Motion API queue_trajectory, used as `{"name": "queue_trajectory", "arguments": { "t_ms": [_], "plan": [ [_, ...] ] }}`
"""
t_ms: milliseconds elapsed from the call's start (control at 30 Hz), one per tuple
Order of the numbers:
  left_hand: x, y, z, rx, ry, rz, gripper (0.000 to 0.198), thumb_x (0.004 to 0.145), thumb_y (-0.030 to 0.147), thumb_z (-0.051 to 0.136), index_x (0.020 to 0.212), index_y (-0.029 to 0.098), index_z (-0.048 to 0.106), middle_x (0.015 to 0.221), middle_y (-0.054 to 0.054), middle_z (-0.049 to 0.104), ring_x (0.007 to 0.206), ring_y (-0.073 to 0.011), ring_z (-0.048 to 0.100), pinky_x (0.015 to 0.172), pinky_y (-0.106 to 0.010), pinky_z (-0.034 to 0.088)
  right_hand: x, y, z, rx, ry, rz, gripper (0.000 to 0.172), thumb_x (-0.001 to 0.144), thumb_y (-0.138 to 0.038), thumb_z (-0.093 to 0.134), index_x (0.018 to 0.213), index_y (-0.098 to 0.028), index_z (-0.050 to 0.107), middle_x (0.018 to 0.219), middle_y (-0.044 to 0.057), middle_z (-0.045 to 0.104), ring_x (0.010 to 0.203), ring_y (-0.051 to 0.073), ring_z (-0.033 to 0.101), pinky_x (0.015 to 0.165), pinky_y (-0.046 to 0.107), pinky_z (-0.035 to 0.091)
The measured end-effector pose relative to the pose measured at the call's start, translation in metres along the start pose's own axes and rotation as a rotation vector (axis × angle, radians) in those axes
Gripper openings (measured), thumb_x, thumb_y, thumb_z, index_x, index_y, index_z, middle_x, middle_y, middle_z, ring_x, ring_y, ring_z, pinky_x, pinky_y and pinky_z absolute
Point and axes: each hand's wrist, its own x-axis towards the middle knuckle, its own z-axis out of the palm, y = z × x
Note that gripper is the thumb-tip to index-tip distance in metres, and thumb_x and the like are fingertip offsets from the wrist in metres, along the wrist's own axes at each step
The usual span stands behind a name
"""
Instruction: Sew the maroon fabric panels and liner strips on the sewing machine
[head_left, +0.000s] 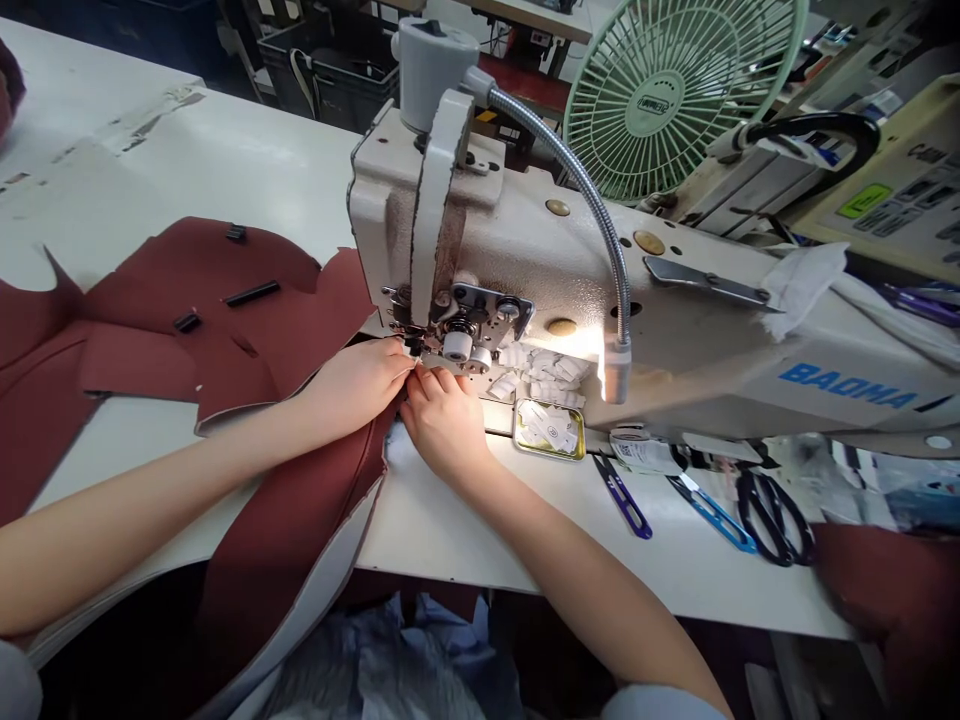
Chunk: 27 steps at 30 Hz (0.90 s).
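A large piece of maroon fabric (300, 520) with a pale backing runs from the table up to the sewing machine (517, 230) and hangs over the front edge. Close to the presser foot (414, 345), my left hand (360, 380) has its fingers pressed together on the fabric's edge. My right hand (448, 418) is just to the right, fingers curled and fingertips meeting the left hand's at the same edge. The exact pinch under the fingertips is partly hidden. Small black pieces (252, 293) lie on the fabric at the left.
Right of the needle area are white labels (551, 370) and a small tin (549, 430) with more labels. Purple thread snips (624, 497), blue snips (712, 513) and black-handled scissors (774, 518) lie along the table's right. A lit lamp (615, 370) bends down; a green fan (679, 95) stands behind.
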Motion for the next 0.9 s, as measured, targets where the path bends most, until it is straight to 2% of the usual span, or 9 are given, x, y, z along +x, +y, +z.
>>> {"name": "queue_trajectory", "arguments": {
  "t_ms": [167,300,400,467,533,667,767,900],
  "plan": [
    [0.004,-0.005,-0.003,0.022,-0.009,0.026,0.033,0.097,0.015,0.035,0.089,0.015,0.066,0.091,-0.01,0.066,0.085,-0.0241,0.06,0.073,-0.034,0.043,0.001,0.001,0.0,0.011,0.0,0.011,0.032,0.103,-0.025,0.042,0.119,-0.01,0.067,0.133,0.015,0.063,0.109,0.027,0.053,0.087,0.041,0.044],
    [0.008,-0.017,-0.005,-0.119,0.041,0.019,0.031,0.096,0.019,0.038,0.085,0.016,0.068,0.089,-0.008,0.068,0.084,-0.0224,0.062,0.073,-0.031,0.043,-0.002,0.0,-0.001,0.021,0.024,-0.007,0.04,0.104,-0.027,0.04,0.134,-0.007,0.058,0.139,0.015,0.06,0.111,0.027,0.052,0.086,0.042,0.045],
    [0.012,-0.027,-0.005,-0.329,0.033,-0.104,0.032,0.096,0.031,0.045,0.078,0.018,0.068,0.081,-0.003,0.07,0.074,-0.0192,0.063,0.065,-0.027,0.043,-0.005,-0.002,-0.003,0.037,0.021,-0.039,0.04,0.104,-0.025,0.039,0.135,-0.006,0.057,0.137,0.014,0.062,0.109,0.027,0.053,0.082,0.041,0.045],
    [0.012,-0.028,-0.005,-0.364,0.038,-0.166,0.034,0.095,0.035,0.047,0.073,0.019,0.067,0.074,-0.002,0.069,0.068,-0.0182,0.062,0.06,-0.026,0.041,-0.006,-0.003,-0.003,0.049,0.027,-0.049,0.039,0.104,-0.025,0.039,0.133,-0.006,0.059,0.135,0.013,0.063,0.109,0.026,0.053,0.082,0.041,0.045],
    [0.01,-0.021,-0.005,-0.245,0.06,-0.113,0.032,0.094,0.029,0.046,0.072,0.018,0.066,0.075,-0.004,0.068,0.071,-0.0196,0.062,0.061,-0.028,0.041,-0.006,-0.003,-0.002,0.055,0.042,-0.051,0.038,0.104,-0.026,0.042,0.13,-0.007,0.061,0.134,0.013,0.063,0.109,0.026,0.053,0.082,0.041,0.046],
    [0.0,0.0,-0.003,0.049,0.114,0.051,0.026,0.09,0.012,0.042,0.083,0.016,0.067,0.081,-0.008,0.064,0.078,-0.0223,0.06,0.07,-0.032,0.043,-0.006,-0.005,0.002,0.049,0.031,-0.069,0.029,0.102,-0.024,0.046,0.115,-0.01,0.067,0.124,0.014,0.067,0.104,0.025,0.054,0.08,0.039,0.045],
    [-0.002,0.004,-0.001,0.111,0.095,0.059,0.025,0.09,0.009,0.042,0.082,0.016,0.065,0.08,-0.008,0.062,0.076,-0.0219,0.059,0.07,-0.032,0.043,-0.005,-0.006,0.005,0.042,0.022,-0.085,0.029,0.104,-0.024,0.043,0.107,-0.012,0.069,0.115,0.014,0.068,0.1,0.024,0.054,0.076,0.038,0.044],
    [0.005,-0.001,-0.001,0.154,0.034,0.041,0.024,0.09,0.009,0.044,0.081,0.016,0.065,0.084,-0.008,0.065,0.079,-0.0234,0.06,0.07,-0.034,0.042,-0.002,-0.003,0.005,0.017,0.036,-0.069,0.03,0.104,-0.025,0.042,0.108,-0.011,0.068,0.119,0.015,0.066,0.105,0.025,0.053,0.076,0.038,0.044]
  ]
}}
